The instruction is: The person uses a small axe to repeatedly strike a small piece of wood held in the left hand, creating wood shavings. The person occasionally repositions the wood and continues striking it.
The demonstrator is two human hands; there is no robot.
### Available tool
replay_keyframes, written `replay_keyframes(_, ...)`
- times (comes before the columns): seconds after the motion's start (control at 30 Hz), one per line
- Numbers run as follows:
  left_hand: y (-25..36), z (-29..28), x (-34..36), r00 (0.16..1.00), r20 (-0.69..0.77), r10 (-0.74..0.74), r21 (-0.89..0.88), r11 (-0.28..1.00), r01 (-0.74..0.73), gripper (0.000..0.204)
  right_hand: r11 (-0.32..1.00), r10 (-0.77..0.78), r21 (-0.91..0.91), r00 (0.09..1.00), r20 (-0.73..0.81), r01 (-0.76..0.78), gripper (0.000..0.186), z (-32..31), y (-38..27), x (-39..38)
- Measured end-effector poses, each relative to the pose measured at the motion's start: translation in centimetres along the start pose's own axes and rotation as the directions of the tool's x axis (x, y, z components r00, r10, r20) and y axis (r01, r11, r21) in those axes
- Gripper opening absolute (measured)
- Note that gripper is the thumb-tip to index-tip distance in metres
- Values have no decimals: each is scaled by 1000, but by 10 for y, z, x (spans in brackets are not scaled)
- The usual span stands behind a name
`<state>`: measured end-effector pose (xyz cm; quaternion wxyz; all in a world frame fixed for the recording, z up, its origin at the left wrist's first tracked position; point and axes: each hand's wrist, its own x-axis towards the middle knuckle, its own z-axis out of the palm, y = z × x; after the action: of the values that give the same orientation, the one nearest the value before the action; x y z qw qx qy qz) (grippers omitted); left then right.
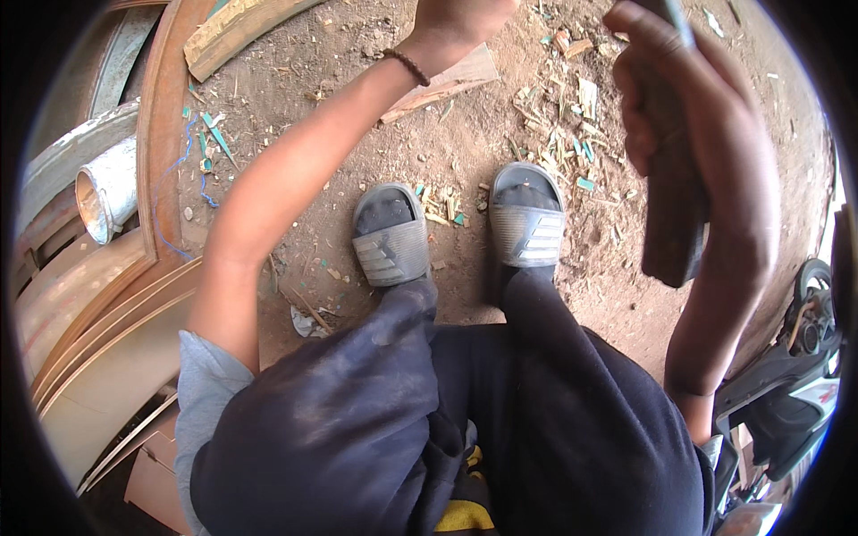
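My right hand (684, 107) is raised at the upper right, its fingers wrapped round a dark-handled tool (675, 214). The thick handle hangs down past my wrist, and a grey metal part runs out of the top of the picture, so the tool's exact kind does not show. My left hand (456, 27) reaches up to the top edge, a brown braided band on its wrist. Its fingers are cut off there, which hides whether it grips anything. Just below that hand, a pale split piece of wood (447, 85) lies on the dirt.
Wood chips (585, 98) and green-painted splinters litter the dirt around my sandals (391, 237). A long timber (246, 31) lies at the upper left. Brown frames and panels (116, 357) lean on the left beside a white pipe (107, 192). A motorbike (791, 384) stands at the right.
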<state>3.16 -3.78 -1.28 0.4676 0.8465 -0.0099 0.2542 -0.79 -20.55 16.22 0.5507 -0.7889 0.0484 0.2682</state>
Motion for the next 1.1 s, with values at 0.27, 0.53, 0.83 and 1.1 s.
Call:
replay_keyframes(0.27, 1, 4, -4, 985, 171, 16, 258, 964, -61, 13, 967, 107, -234, 994, 10, -102, 32, 3, -21, -7)
replay_keyframes(0.53, -4, 13, -1, 957, 26, 289, 190, 938, -289, 14, 944, -235, 225, 970, -58, 242, 30, -4, -17, -24)
replay_keyframes(0.83, -7, 13, -1, 983, 134, 126, 88, 986, -139, 12, 1000, -1, 30, 998, 70, -1, 28, -11, -16, -13)
replay_keyframes(1.1, -6, 16, 0, 980, 154, 124, 73, 988, -136, 14, 969, 241, -81, 967, 81, -235, 27, -14, -12, 0)
